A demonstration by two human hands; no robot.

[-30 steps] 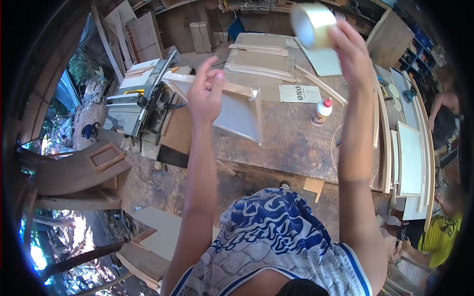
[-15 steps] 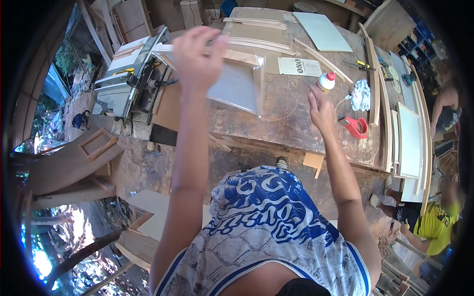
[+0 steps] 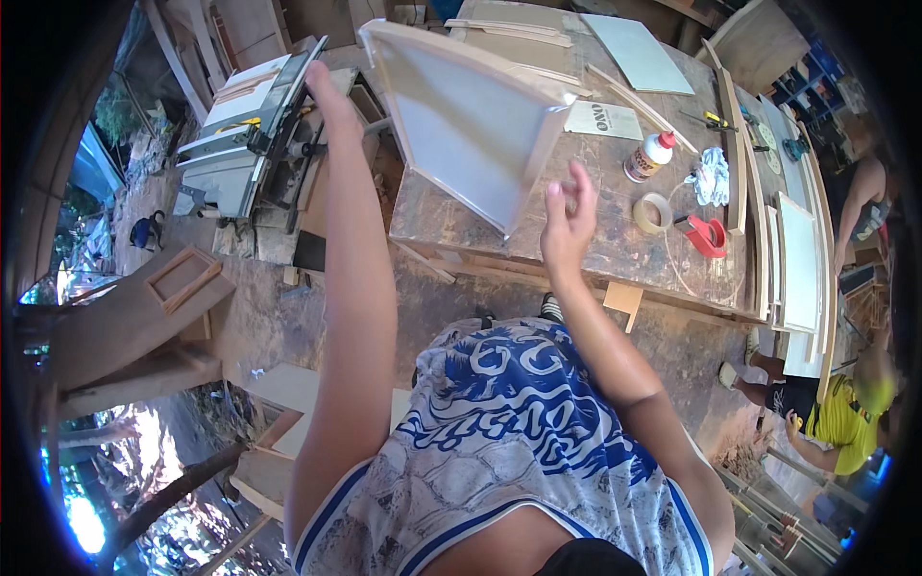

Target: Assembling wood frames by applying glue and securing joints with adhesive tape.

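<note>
A shallow wooden frame with a pale, shiny panel [image 3: 461, 125] is tipped up at a slant above the near left part of the workbench [image 3: 447, 216]. Left of it, my left hand [image 3: 333, 101] is stretched out beside the panel's far left side, seemingly apart from it. Its fingers are seen edge-on and are hard to make out. My right hand [image 3: 570, 226] is just right of the panel's near corner, fingers raised and apart, holding nothing. Right of that hand lie a tape roll [image 3: 652, 213], a white glue bottle with a red cap [image 3: 649, 156] and a red tape dispenser [image 3: 704, 236].
A crumpled cloth [image 3: 711, 178], a printed sheet [image 3: 603, 120] and wood strips [image 3: 642, 106] lie on the bench. A table saw [image 3: 230, 158] stands at the left. Long boards [image 3: 797, 264] line the right side, where a person in yellow [image 3: 840, 432] is.
The framed panel has tipped up off the bench. My left hand moved left, away from above it. My right hand moved left from the glue bottle and opened; the tape roll now shows.
</note>
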